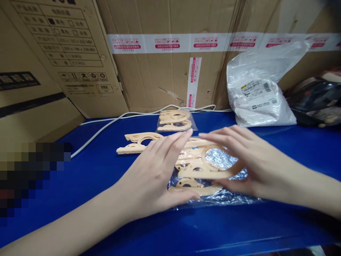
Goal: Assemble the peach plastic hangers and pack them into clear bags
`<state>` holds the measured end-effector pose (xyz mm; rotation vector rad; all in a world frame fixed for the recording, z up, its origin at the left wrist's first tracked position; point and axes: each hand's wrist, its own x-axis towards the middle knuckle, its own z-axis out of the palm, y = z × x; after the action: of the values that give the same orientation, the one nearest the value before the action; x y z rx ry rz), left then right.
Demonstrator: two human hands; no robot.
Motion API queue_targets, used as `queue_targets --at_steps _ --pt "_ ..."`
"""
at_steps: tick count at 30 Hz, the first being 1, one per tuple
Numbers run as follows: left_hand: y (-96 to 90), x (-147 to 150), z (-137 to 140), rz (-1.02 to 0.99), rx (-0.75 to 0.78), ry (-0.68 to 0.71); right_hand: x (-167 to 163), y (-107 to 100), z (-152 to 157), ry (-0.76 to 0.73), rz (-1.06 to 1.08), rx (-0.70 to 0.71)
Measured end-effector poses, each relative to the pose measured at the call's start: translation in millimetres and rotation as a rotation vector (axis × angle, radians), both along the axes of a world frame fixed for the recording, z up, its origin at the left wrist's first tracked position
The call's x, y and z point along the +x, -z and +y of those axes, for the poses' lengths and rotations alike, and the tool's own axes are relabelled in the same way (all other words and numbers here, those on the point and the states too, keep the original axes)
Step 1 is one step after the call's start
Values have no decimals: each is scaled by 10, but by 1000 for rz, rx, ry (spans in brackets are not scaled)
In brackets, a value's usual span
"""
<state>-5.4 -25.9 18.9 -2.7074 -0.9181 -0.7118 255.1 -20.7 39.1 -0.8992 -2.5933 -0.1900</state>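
Note:
Several beige plastic folding hangers (197, 173), folded up, lie together in the middle of the blue table on a clear plastic bag (239, 195). My left hand (154, 174) rests at their left end, its fingers stretched toward the far side and its thumb apart at the near side. Around the right end curves my right hand (239, 156), thumb in front and fingers behind, with a hanger between them. Its palm hides part of that hanger. Just beyond my left hand is another folded hanger (130, 150). Farther back sits a clear bag of hangers (174, 121).
Large cardboard boxes (165, 78) stand along the back and left of the blue table (106, 199). A white cable (98, 137) runs across the back. A white plastic parcel bag (261, 103) leans at the back right, beside a dark bundle (314, 99). A blurred patch covers the left edge.

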Motion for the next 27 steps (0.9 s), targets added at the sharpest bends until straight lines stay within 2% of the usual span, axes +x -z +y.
queue_targets --at_steps 4,8,11,14,21,23,27 --pt "-36 -108 109 56 -29 -64 455 -135 218 250 57 -169" --pt "-66 -201 237 133 -25 -88 883 -254 442 527 1 -222" --pt "-46 -221 279 163 6 -67 1005 -299 496 547 -45 -279" --pt "-21 -218 284 176 11 -50 966 -292 456 504 -83 -365" --pt "-20 -241 275 187 24 -46 736 -230 313 381 17 -733" --pt "-23 -246 276 190 22 -46 723 -234 308 392 -3 -724" --pt "-23 -243 280 190 7 -48 762 -251 342 474 -57 -558"
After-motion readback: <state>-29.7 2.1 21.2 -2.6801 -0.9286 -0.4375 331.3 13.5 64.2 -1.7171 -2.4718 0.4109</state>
